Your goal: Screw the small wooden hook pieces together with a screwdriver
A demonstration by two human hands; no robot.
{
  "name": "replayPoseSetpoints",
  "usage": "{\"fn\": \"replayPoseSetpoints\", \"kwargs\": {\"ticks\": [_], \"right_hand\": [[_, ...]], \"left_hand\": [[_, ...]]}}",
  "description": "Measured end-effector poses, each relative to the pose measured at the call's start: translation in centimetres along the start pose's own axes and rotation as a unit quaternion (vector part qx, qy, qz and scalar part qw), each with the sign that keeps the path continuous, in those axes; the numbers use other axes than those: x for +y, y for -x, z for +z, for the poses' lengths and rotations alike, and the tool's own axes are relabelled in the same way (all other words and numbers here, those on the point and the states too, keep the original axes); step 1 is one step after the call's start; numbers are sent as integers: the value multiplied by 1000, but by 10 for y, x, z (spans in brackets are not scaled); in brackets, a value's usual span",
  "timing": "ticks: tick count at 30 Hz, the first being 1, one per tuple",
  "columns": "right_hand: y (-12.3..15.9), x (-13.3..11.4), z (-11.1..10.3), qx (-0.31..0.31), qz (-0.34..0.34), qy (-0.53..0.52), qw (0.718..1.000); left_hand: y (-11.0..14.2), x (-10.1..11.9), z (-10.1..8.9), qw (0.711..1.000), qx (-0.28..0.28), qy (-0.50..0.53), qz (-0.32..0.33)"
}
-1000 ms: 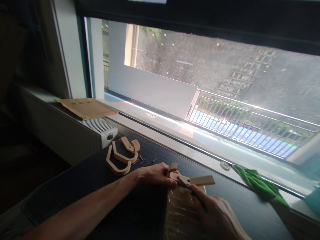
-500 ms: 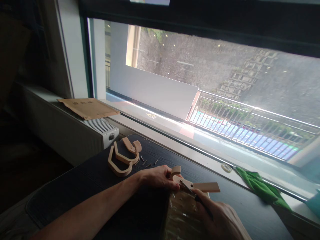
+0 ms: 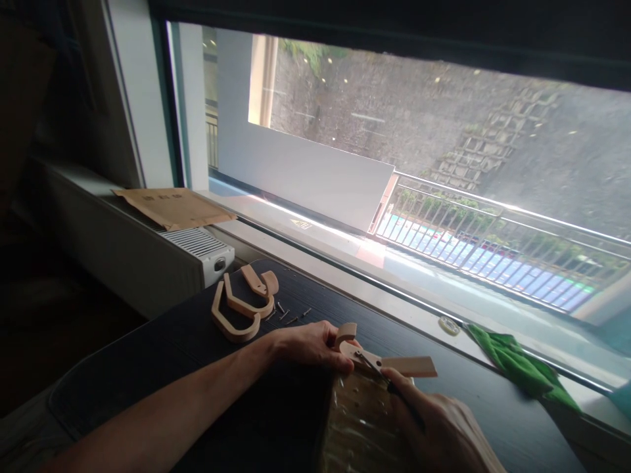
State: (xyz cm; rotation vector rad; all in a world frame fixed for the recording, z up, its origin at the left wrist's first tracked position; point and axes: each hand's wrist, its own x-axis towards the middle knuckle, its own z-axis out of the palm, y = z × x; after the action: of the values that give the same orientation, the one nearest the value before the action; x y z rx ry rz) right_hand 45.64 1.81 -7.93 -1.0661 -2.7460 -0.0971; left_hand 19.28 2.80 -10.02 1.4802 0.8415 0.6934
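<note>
My left hand (image 3: pixel 315 347) is closed on the curved end of a pale wooden hook (image 3: pixel 408 366), thumb on the near side. The hook lies at the far end of a block wrapped in shiny brown tape (image 3: pixel 362 417). In my right hand (image 3: pixel 434 417) is a screwdriver (image 3: pixel 409 405) with a dark handle, its shaft slanting up and left. Its tip meets the hook near a small screw by the curve; whether it sits in the screw head is too small to tell. A dark hole shows farther along the hook.
Several more wooden hooks (image 3: pixel 236 332) lie on the dark table (image 3: pixel 187 374), with loose screws (image 3: pixel 283 314) beside them. On the window sill are a tape roll (image 3: pixel 449 326) and a green cloth (image 3: pixel 517 364). A brown envelope (image 3: pixel 177 207) rests on the radiator (image 3: pixel 197 243).
The view has tilted slightly. Both hands, the hook and the screwdriver keep nearly the same places relative to each other.
</note>
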Motion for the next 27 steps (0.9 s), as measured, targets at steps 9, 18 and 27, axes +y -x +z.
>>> {"fn": "replayPoseSetpoints", "kwargs": {"ticks": [9,18,27], "right_hand": [[-6,0,3,34,-28,4,999],[-15,-6,4,24,-26,0,999],[10,17,-20,73,64,-28,995]], "left_hand": [[1,3,-1,1000,-9,-5,0],[0,1,-1,1000,-7,-18,-5],[-3,-4,5,999,3,-22,-35]]}}
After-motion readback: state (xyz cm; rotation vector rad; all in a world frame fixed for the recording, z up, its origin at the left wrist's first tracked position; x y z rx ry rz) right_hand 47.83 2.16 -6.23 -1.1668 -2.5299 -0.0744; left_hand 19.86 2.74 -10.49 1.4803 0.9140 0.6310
